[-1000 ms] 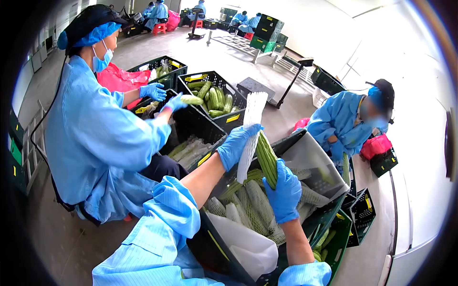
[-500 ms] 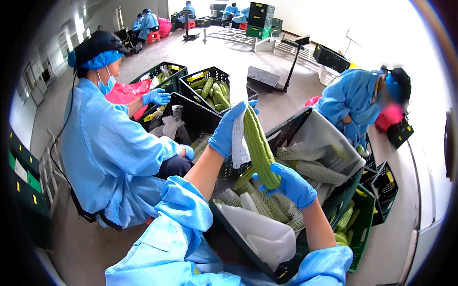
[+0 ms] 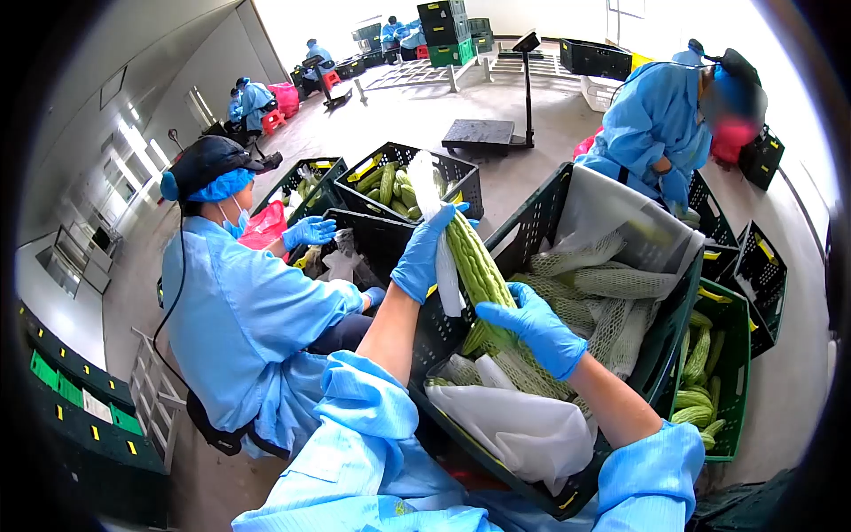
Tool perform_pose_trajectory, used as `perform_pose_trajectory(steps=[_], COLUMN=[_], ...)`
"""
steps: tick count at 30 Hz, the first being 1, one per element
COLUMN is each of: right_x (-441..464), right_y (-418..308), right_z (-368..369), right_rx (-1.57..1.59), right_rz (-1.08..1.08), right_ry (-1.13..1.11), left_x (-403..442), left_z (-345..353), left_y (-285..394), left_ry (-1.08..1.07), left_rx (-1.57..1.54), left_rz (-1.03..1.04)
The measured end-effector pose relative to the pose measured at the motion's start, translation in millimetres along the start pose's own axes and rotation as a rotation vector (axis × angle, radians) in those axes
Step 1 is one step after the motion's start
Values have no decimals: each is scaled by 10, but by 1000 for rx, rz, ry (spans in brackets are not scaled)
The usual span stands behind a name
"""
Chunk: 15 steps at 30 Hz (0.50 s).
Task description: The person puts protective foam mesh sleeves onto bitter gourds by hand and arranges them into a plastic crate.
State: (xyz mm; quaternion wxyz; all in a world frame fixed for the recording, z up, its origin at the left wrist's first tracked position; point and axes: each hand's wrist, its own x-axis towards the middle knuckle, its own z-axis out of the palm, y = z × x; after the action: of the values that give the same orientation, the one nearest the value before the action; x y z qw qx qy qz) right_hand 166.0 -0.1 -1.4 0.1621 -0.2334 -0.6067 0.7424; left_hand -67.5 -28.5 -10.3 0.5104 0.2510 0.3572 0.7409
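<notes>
A long green bitter melon [image 3: 476, 262] is tilted in front of me, its upper end up and to the left. My left hand [image 3: 420, 259] is closed round its upper part together with a white net sleeve [image 3: 448, 282], which hangs down beside the melon and sticks up above the hand. My right hand [image 3: 539, 330] grips the melon near its lower end, with the fingertips partly hidden. Below both hands, a dark crate [image 3: 548, 206] with a white plastic liner [image 3: 523, 436] holds several bitter melons in net sleeves [image 3: 625, 282].
A co-worker [image 3: 253, 306] sits close on my left, gloved hands over another crate. Another person [image 3: 660, 124] bends over crates at right. A green crate [image 3: 725, 448] of bare bitter melons stands at my right, another melon crate [image 3: 465, 182] ahead. A platform scale [image 3: 479, 133] stands beyond.
My view has turned a little left and up. My right hand has shifted along the melon, its fingers now lying more over its upper side. The left hand keeps its hold.
</notes>
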Motion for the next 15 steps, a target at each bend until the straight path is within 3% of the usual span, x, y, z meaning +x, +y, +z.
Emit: perform_pose_trajectory(steps=[4,5,9,13,15], right_x=[61,-7,155,10,17], right_y=[-52,-108,61,-40,-27], right_z=[-21,-42,-179,-29,8], right_rx=[492,424,590,487,427], right_rz=[134,227,295,329,390], right_ry=[-201,-94,-249,-128,-218], left_x=[5,0,-12,-99,-127], left_z=[-75,-77,-24,97,120], left_y=[16,12,25,89,109], left_ry=[8,19,1,-8,-34], left_rx=[-100,-118,-76,-84,-74], left_rz=[4,13,40,69,65])
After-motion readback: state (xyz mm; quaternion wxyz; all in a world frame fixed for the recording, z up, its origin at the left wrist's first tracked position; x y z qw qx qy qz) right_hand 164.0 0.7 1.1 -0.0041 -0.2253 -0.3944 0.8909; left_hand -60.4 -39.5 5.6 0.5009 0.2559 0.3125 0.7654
